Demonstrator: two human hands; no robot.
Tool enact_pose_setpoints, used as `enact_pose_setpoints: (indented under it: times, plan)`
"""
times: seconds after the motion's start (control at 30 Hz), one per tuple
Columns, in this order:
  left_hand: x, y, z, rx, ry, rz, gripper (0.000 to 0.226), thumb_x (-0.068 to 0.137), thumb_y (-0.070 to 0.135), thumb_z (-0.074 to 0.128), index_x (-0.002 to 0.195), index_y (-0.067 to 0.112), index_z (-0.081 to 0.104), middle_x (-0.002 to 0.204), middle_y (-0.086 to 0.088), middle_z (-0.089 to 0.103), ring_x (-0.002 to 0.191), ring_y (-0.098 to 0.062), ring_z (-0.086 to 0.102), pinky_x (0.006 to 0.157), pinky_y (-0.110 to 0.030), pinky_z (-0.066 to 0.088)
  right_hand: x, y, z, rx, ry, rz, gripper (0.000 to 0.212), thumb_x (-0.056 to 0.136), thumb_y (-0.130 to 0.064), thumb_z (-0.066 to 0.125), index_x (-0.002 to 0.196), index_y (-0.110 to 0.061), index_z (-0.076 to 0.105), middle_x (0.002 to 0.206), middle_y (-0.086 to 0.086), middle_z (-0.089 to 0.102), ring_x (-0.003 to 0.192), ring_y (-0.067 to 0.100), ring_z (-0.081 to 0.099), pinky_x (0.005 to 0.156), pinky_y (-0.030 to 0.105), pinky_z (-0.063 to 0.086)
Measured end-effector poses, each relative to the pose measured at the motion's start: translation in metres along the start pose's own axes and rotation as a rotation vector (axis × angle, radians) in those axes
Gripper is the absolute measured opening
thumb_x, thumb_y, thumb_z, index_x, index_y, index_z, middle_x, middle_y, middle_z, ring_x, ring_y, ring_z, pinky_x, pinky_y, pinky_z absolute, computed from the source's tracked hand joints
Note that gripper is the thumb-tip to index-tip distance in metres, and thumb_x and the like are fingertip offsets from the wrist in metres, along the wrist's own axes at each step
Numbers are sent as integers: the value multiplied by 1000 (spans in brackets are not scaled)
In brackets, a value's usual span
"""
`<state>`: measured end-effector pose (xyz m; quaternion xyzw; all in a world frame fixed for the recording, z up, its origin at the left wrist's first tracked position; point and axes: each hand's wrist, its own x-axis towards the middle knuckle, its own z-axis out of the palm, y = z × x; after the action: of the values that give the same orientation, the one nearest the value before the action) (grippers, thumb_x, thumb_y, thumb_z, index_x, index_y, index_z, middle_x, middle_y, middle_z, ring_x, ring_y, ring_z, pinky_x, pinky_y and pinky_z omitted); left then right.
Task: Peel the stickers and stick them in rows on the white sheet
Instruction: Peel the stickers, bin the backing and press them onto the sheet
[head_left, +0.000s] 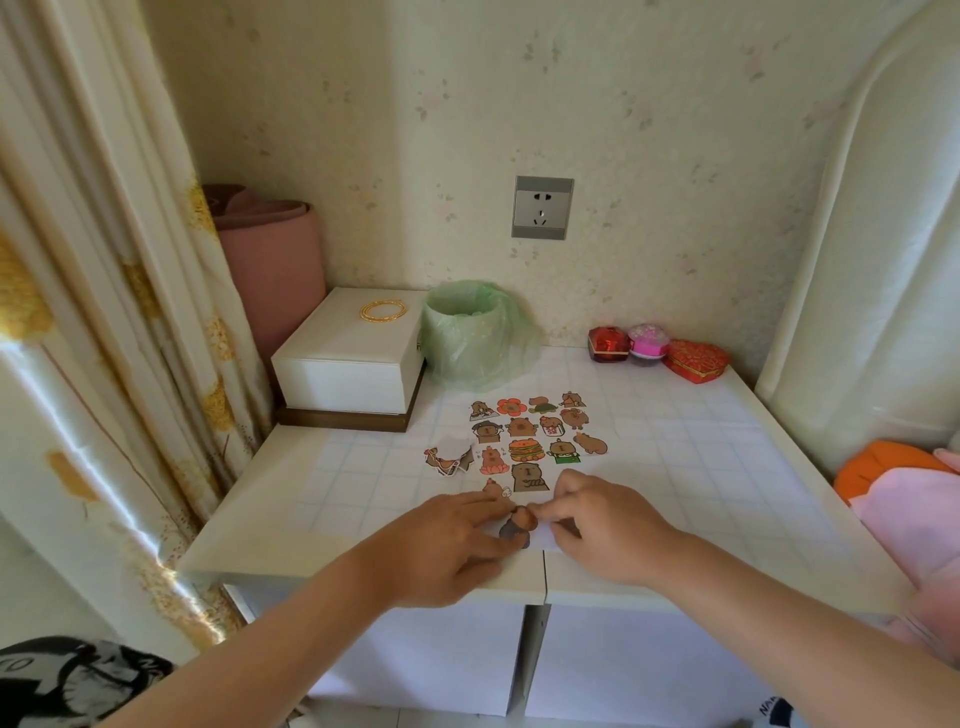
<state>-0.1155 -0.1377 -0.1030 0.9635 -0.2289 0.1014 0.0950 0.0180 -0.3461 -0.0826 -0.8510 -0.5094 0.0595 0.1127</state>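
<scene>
Both hands meet at the near edge of the white sheet (675, 467), right over the front lip of the surface (249, 519). The left hand (452, 540) reaches in from the left, fingers extended and thumb tucked below, holding a brown cartoon sticker (517, 525) between them. The right hand (597, 525) comes in from the other side with its fingers curled, pinching the upper right edge of that same sticker. So it is a two-handed grip, with the sticker held just above the sheet's near edge; whether its backing is on or off, I cannot tell.

Up the sheet, the stuck stickers (535, 436) sit in rows: little brown animals, an orange flower and a burger among them, running four across in the top rows. The rows nearest the hands are shorter, and the closest piece sits just beyond the fingertips. Just left of the rows lies a loose pile of stickers (449, 457), some of them face down and white.

At the back left stands a white box (348, 358) with gold bangles (384, 310) on its lid. Beside it is a small bin (467, 332) lined with a green bag. Over at the back right sit a red gift box (608, 344), a pink ornament (647, 343) and a red heart-shaped box (696, 359), lined up close together. A wall socket (542, 208) sits above, and a curtain (130, 312) hangs at the left.
</scene>
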Motion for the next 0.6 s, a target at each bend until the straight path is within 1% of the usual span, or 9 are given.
enact_pose_setpoints:
  times: [0.1,0.17,0.23,0.33,0.4,0.43,0.47,0.53,0.6]
  plan:
    - [-2,5,-3,-56,61,-22,33,103,38,44,123,27,68,133,5,57,112,-15,54,93,-33,49,-1,2,2,7,21,6,39,100,-28,50,132,-47,59,98,-9,45,85,10,48,68,26,40]
    - [-4,6,-3,-71,71,-67,31,100,38,49,123,31,67,133,11,57,108,-12,56,87,-31,53,-1,3,4,9,30,7,40,100,-29,49,134,-47,57,100,-10,43,88,7,43,69,24,37]
    - [-4,5,-3,-63,76,-103,32,97,38,51,125,33,66,134,16,59,112,-11,59,85,-32,55,-1,5,5,-16,40,-5,40,99,-29,49,136,-44,55,106,-9,44,97,8,42,74,25,38]
    - [-1,2,-2,-68,106,-147,36,94,37,52,127,32,66,138,20,57,123,-9,56,91,-31,54,1,9,8,-45,92,-21,39,99,-28,49,136,-37,56,119,-7,47,114,15,45,84,27,39]
    - [1,0,-1,-100,128,-172,34,92,33,54,123,29,69,135,19,59,122,-9,56,93,-32,53,1,8,12,-67,129,-61,38,97,-24,51,133,-32,59,129,-6,50,120,18,46,93,28,40]
    - [2,0,0,-102,135,-173,33,92,32,54,121,27,70,132,16,62,118,-11,58,91,-33,53,2,8,14,-87,146,-98,37,96,-21,52,130,-30,62,132,-6,52,119,19,49,95,31,41]
    - [3,0,2,-93,141,-172,33,92,32,55,120,25,70,128,13,63,113,-13,59,89,-33,53,2,8,17,-102,167,-140,37,94,-17,53,127,-29,65,131,-6,56,115,20,52,93,34,45]
    - [2,2,4,-72,144,-176,34,93,35,54,121,25,69,122,10,62,106,-13,57,85,-32,53,2,11,23,-119,193,-211,39,91,-14,53,124,-28,67,124,-9,61,103,20,57,83,36,50]
    - [0,2,4,-82,136,-196,34,96,40,51,124,29,67,118,10,60,105,-12,56,82,-30,53,4,13,26,-141,208,-246,41,91,-15,49,126,-28,67,121,-12,62,98,19,58,78,35,51]
